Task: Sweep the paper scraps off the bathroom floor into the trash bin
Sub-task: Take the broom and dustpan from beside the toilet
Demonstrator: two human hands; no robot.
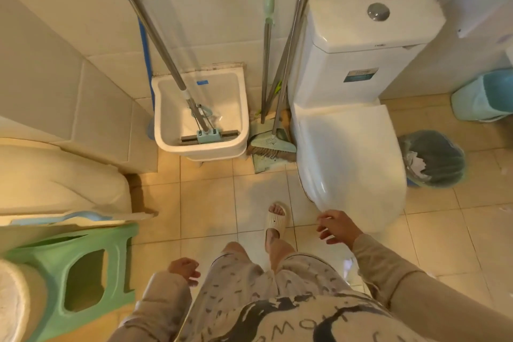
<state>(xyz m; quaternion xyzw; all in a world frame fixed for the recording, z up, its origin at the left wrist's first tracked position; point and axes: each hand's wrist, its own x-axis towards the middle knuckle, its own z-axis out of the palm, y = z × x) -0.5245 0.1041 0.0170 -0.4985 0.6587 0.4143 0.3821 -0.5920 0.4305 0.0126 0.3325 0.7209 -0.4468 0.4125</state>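
A green broom point(270, 147) and a green dustpan point(262, 165) lean against the wall between the mop sink and the toilet, their long handles rising up the tiles. The round trash bin point(440, 159), lined with a dark bag and holding white crumpled paper, stands on the floor right of the toilet bowl. Small white paper scraps point(503, 168) lie on the tiles at the far right. My right hand point(334, 226) hovers empty with fingers spread in front of the toilet bowl. My left hand point(184, 271) hangs low by my hip, fingers loosely curled, holding nothing.
A white toilet point(349, 130) fills the middle right. A white mop sink point(200, 114) holds a sponge mop. A green plastic stool point(80, 264) stands at the lower left beside a tub edge. A light blue container point(483, 97) sits at the far right. My slippered foot point(274, 221) is on the tiles.
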